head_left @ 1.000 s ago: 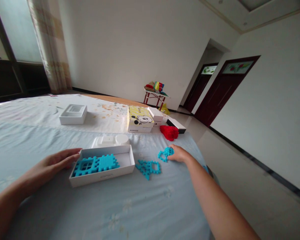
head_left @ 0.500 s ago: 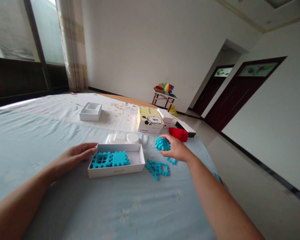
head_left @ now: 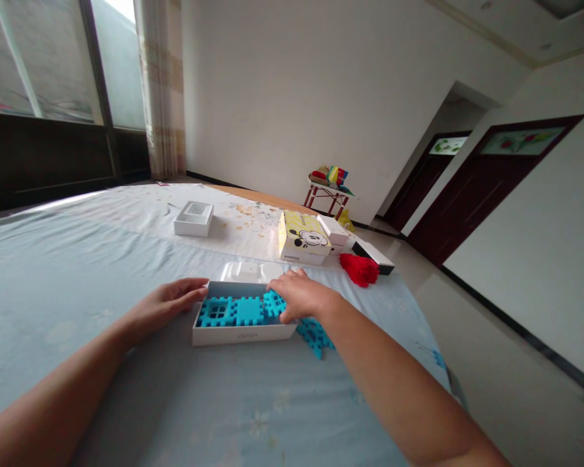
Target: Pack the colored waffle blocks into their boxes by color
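Note:
A shallow white box (head_left: 246,336) lies on the cloth, with blue interlocking building blocks (head_left: 249,311) in its left and middle parts. My left hand (head_left: 172,303) rests against the box's left end, fingers stretched out and thumb apart at the corner. Over the box's right part, my right hand (head_left: 302,295) is closed on a blue building block (head_left: 274,303), which sits low at the box's opening. More loose blue pieces (head_left: 315,337) lie on the cloth to the right of the box, partly hidden by my right hand and forearm.
Behind the box lies a white moulded tray (head_left: 250,271). Farther off stand an open white box (head_left: 193,219), a yellow cartoon box (head_left: 304,237) and a small white box (head_left: 333,230). A red fuzzy item (head_left: 360,269) lies by a black-and-white box (head_left: 377,257) near the right edge.
My right hand has moved left with the blue block, from above the cloth to the right end of the white box. My left hand stays at the box's left end. The view has shifted slightly.

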`<move>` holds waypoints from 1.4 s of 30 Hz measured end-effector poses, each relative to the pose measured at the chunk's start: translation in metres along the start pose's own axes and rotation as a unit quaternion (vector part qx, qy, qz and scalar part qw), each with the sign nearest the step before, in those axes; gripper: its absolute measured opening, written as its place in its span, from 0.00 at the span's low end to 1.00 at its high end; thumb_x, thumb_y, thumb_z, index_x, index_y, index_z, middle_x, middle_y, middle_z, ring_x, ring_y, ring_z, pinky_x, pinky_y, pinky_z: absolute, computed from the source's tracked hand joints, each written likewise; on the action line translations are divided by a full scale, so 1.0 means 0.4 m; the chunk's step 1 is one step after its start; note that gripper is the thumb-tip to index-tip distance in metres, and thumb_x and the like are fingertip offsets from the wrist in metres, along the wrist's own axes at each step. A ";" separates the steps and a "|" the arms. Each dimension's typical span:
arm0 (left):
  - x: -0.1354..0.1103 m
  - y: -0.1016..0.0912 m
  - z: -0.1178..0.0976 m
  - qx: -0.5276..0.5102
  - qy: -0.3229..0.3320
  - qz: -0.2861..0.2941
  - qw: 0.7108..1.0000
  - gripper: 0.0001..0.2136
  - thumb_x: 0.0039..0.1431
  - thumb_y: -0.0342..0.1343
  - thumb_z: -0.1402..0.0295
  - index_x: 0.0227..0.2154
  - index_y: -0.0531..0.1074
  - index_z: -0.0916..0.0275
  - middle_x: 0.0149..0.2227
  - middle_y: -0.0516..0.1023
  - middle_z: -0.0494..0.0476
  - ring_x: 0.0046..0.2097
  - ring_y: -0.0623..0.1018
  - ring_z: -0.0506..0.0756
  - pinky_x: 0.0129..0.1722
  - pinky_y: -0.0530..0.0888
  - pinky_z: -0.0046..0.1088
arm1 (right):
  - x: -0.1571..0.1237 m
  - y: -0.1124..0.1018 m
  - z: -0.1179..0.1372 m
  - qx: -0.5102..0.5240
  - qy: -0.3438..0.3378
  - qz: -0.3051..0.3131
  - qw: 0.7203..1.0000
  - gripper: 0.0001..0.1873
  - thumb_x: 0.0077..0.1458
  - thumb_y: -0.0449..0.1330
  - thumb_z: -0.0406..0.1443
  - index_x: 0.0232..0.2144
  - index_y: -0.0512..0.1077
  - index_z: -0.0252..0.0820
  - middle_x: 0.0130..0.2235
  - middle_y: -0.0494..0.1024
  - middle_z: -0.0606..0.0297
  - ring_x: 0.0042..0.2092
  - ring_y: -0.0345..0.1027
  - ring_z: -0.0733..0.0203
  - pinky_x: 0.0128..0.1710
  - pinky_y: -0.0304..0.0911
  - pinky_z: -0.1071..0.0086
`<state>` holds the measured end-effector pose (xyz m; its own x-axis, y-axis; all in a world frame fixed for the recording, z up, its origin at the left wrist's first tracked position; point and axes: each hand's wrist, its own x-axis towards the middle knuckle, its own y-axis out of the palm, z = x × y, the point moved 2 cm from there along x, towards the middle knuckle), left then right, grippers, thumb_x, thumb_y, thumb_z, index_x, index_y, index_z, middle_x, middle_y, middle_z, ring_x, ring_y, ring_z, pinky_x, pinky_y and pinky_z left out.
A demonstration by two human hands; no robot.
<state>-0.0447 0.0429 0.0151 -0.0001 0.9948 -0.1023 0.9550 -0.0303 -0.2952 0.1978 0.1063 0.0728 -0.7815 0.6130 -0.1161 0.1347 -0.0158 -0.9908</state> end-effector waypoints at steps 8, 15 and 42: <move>0.001 0.001 0.003 -0.031 0.000 0.046 0.998 0.31 0.49 0.53 0.51 0.53 0.62 0.64 0.47 0.76 0.58 0.46 0.75 0.59 0.44 0.72 0.30 | 0.012 0.030 0.014 -0.031 0.002 0.005 1.000 0.31 0.36 0.65 0.40 0.46 0.66 0.41 0.43 0.73 0.53 0.46 0.62 0.46 0.46 0.53 0.54; -0.004 0.005 -0.010 -0.047 0.005 0.044 0.998 0.29 0.48 0.55 0.52 0.51 0.64 0.64 0.44 0.78 0.59 0.46 0.75 0.60 0.44 0.72 0.31 | 0.012 0.031 0.007 -0.014 0.003 0.020 1.000 0.34 0.36 0.65 0.42 0.48 0.65 0.42 0.45 0.72 0.53 0.48 0.61 0.44 0.47 0.52 0.51; 0.009 0.003 0.010 0.043 0.035 0.102 0.993 0.28 0.51 0.53 0.54 0.52 0.61 0.63 0.43 0.75 0.58 0.46 0.74 0.59 0.44 0.71 0.33 | 0.032 0.001 -0.002 0.028 -0.017 0.164 0.986 0.19 0.41 0.62 0.42 0.40 0.71 0.46 0.44 0.74 0.63 0.46 0.66 0.52 0.44 0.57 0.62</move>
<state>-0.0449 0.0460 0.0105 0.2132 0.9715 -0.1035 0.9040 -0.2363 -0.3562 0.1883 0.1147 0.0711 -0.7214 0.5407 -0.4326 0.3506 -0.2535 -0.9016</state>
